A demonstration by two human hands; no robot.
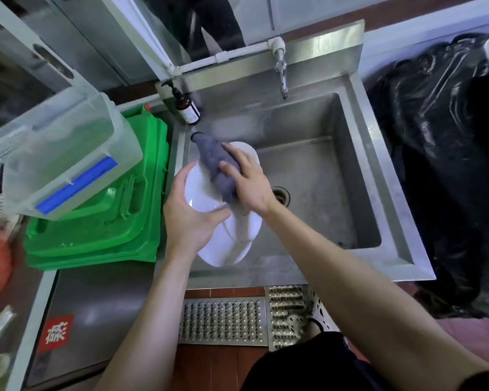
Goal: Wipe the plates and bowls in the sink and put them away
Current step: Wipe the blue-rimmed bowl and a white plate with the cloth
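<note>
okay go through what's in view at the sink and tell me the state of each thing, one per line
Left hand: gripping the plate's rim.
Right hand: pressing the cloth down.
Plate: held tilted over the sink.
Grey cloth: bunched, on the plate.
Tap: no water running.
Sink: drain open.
Green bin: lid shut.

A white plate (201, 193) tilts at the sink's (336, 170) nine o'clock side, above more white dishes (232, 244), a grey cloth (218, 165) draped across it.
</note>
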